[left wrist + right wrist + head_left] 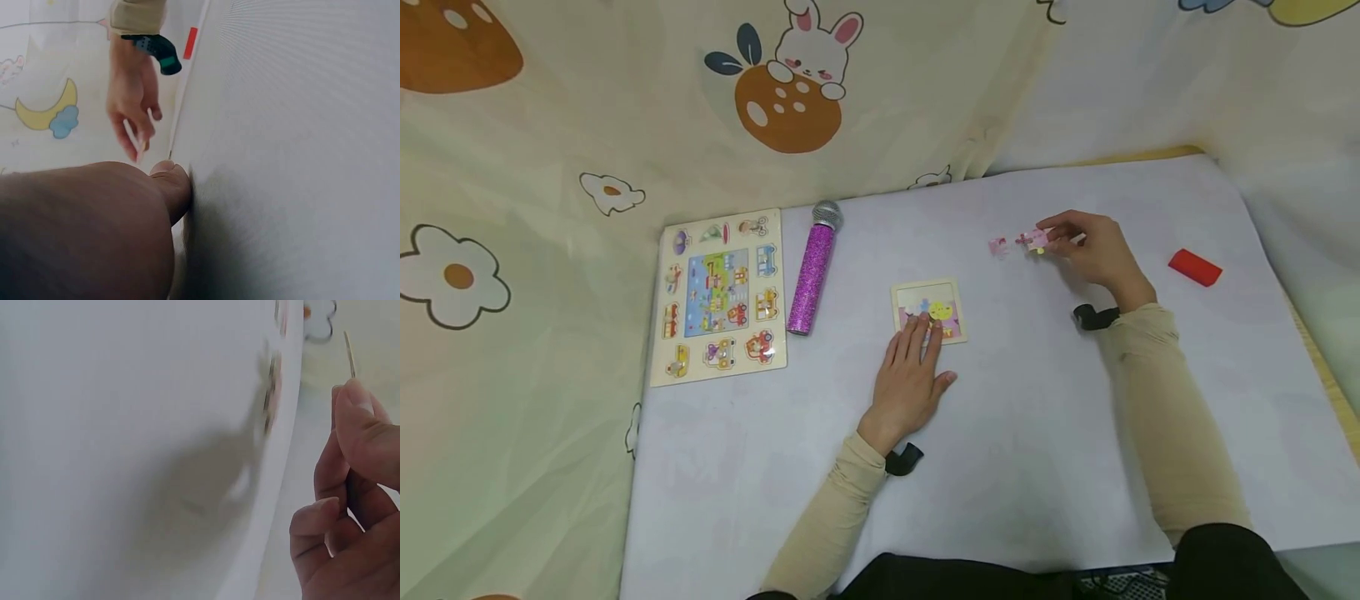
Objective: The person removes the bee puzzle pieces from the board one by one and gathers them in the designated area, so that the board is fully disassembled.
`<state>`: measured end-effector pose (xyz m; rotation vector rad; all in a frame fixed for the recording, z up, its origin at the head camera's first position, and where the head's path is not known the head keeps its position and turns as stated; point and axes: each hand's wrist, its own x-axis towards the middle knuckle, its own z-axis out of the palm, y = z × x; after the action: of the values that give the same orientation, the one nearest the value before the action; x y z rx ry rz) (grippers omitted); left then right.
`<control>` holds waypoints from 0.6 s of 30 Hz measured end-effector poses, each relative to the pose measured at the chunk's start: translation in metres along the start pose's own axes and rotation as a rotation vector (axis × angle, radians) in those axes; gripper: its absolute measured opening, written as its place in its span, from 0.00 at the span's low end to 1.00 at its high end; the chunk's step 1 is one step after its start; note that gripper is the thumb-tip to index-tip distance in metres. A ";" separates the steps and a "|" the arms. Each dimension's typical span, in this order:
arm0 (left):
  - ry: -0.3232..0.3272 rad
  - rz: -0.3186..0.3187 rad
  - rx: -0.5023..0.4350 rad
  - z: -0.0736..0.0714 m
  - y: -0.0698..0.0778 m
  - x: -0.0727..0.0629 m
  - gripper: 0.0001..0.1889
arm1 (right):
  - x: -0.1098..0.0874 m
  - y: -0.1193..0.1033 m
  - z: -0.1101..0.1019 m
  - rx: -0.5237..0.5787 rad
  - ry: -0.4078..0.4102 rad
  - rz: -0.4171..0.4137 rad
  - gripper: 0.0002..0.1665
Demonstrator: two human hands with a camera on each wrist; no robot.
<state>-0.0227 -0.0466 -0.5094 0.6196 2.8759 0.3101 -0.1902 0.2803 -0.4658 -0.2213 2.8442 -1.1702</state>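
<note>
Okay | right hand [1093, 248] pinched a thin piece [350, 355] at one end, thumb to fingertips, above table [1037, 417] | left hand [906, 387] lay straight-fingered on small puzzle board [928, 287], gripping nothing | loose pink piece [997, 247] lay nearby; exact count there unclear | light pinch, board steadied flat seemed best
</note>
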 end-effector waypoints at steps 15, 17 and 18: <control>-0.010 -0.007 -0.003 0.000 -0.001 0.002 0.42 | 0.007 0.034 -0.020 -0.039 -0.091 0.250 0.24; -0.022 -0.012 -0.003 0.000 -0.001 0.002 0.42 | 0.008 0.036 -0.021 -0.042 -0.100 0.254 0.24; -0.024 -0.013 -0.002 0.001 -0.001 0.002 0.42 | 0.008 0.037 -0.021 -0.042 -0.101 0.254 0.24</control>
<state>-0.0248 -0.0467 -0.5104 0.5996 2.8553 0.3012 -0.2048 0.3198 -0.4766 0.0758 2.7115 -1.0186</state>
